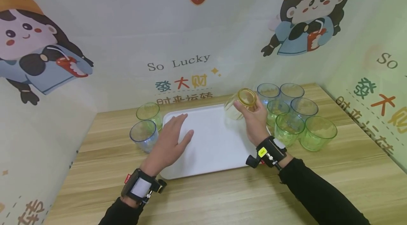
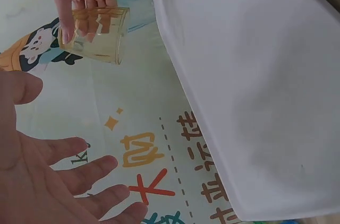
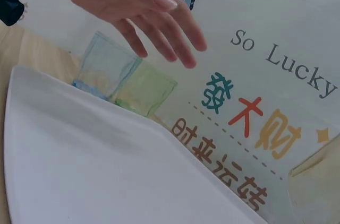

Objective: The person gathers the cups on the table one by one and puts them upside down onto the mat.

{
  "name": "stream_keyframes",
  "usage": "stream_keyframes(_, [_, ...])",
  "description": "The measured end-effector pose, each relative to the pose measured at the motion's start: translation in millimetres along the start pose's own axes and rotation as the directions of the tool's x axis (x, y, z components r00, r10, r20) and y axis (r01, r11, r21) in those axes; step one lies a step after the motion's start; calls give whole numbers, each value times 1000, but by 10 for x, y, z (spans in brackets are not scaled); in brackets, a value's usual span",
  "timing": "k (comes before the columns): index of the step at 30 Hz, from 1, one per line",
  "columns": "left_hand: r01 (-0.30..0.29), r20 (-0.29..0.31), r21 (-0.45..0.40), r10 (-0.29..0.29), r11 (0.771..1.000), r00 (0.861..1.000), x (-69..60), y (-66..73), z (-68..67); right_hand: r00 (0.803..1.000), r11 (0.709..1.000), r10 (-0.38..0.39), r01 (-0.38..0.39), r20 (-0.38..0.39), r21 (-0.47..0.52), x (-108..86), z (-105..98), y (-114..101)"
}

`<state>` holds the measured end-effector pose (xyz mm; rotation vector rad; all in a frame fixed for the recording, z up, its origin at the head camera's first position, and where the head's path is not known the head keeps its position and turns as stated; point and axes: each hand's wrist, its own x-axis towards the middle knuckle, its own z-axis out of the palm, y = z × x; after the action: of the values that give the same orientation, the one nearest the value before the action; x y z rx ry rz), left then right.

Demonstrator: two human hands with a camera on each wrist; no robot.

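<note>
My right hand [image 1: 257, 123] holds a clear amber-yellow glass [image 1: 234, 106] above the tray's far right part. The glass is tilted, its thick-ringed narrower end upward. In the left wrist view the yellow glass [image 2: 98, 35] lies between that hand's thumb and fingers. My left hand [image 1: 168, 142], fingers extended and thumb spread, hovers over the left side of the white tray [image 1: 206, 143] and holds nothing. Beside it stand a blue-rimmed glass [image 1: 143, 136] and a green glass [image 1: 148, 112]. Only a corner of the yellow glass [image 3: 319, 181] enters the right wrist view.
Right of the tray stands a close group of glasses, including a green glass [image 1: 318, 135] and a blue-rimmed glass [image 1: 292, 92]. The wooden table [image 1: 203, 196] meets a printed backdrop [image 1: 127, 59] behind and at the sides.
</note>
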<state>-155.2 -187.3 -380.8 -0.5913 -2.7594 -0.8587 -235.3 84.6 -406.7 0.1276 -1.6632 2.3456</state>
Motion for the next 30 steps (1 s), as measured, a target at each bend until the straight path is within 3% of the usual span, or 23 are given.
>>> stream_keyframes(6, [-11, 14, 116, 10, 993, 1000, -21, 6, 4, 999, 999, -2, 1, -36, -40, 79, -8, 67])
stream_keyframes(13, [-32, 35, 260, 24, 965, 999, -33, -6, 18, 995, 985, 30, -45, -91, -166, 155, -24, 145])
stream_keyframes(22, [-6, 73, 275, -14, 961, 997, -71, -9, 13, 991, 974, 42, -70, -128, -217, 249, -65, 260])
stream_keyframes(30, [-20, 73, 280, -1, 960, 997, -95, 17, 8, 991, 963, 20, -55, -132, -264, 324, -102, 338])
